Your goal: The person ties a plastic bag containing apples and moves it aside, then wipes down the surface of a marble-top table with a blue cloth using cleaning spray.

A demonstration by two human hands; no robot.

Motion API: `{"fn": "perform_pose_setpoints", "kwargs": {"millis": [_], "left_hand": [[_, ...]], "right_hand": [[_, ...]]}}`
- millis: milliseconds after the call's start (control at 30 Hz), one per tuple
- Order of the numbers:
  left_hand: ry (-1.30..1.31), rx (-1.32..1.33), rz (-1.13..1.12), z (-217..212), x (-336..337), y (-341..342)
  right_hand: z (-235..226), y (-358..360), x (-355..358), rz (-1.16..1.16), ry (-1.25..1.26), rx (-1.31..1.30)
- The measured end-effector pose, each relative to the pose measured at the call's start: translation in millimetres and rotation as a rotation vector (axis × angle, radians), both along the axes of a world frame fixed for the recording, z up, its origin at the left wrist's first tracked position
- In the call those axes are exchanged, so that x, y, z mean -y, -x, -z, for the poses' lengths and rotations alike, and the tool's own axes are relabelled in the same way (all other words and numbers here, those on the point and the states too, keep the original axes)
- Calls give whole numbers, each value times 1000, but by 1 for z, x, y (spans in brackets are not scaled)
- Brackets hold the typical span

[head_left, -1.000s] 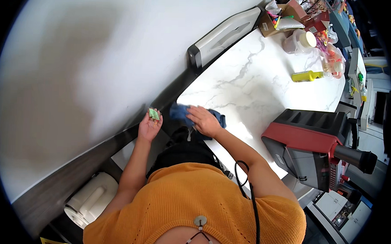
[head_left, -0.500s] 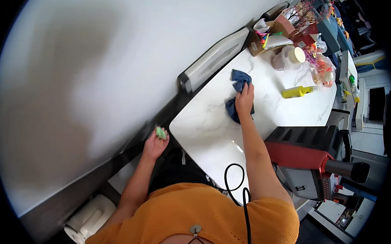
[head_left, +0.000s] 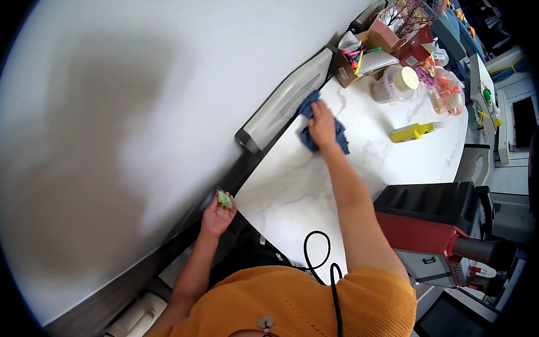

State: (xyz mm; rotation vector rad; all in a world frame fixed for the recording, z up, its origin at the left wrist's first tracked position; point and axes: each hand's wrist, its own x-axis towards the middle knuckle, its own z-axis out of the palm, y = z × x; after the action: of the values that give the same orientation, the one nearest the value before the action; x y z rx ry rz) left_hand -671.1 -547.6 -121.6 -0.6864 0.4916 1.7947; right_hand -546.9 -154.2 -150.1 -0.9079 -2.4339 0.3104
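My right hand (head_left: 322, 126) presses a dark blue cloth (head_left: 340, 139) against the white marbled tabletop (head_left: 281, 187). The cloth is bunched under the palm and reaches the table's left edge near a chair back. Motion blurs the fingers a little. Off the table's near left corner, my left hand (head_left: 216, 219) is palm up with curled fingers. It holds a small crumpled light-green piece (head_left: 224, 199), too small to tell what kind. To the right of the cloth, a yellow spray bottle (head_left: 408, 133) lies on its side.
Beyond the cloth stand a cardboard box (head_left: 346, 75) with pens, a jar with a cream lid (head_left: 405, 79) and plastic bags (head_left: 448, 85). A red and black case-like machine (head_left: 419, 230) stands at right. A chair back (head_left: 289, 101) borders the left edge; a black cable (head_left: 335, 295) hangs near me.
My right hand has slid the cloth left and slightly away to the table's edge, and the cloth's shape has changed. My left hand still holds the green piece, slightly lower in view.
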Motion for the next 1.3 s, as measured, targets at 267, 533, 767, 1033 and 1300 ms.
{"fn": "perform_pose_setpoints", "kwargs": {"millis": [267, 533, 767, 1033, 1300], "left_hand": [[-68, -7, 86, -6, -32, 4], [-44, -2, 95, -11, -35, 11], [-37, 26, 100, -12, -40, 8], [-57, 17, 147, -18, -44, 2], [-87, -21, 128, -32, -49, 2]], "right_hand": [[-26, -25, 92, -158, 296, -283], [-64, 34, -32, 52, -30, -119], [-57, 42, -15, 48, 53, -49], [-64, 52, 51, -108, 112, -34], [-49, 51, 80, -113, 432, -278]]}}
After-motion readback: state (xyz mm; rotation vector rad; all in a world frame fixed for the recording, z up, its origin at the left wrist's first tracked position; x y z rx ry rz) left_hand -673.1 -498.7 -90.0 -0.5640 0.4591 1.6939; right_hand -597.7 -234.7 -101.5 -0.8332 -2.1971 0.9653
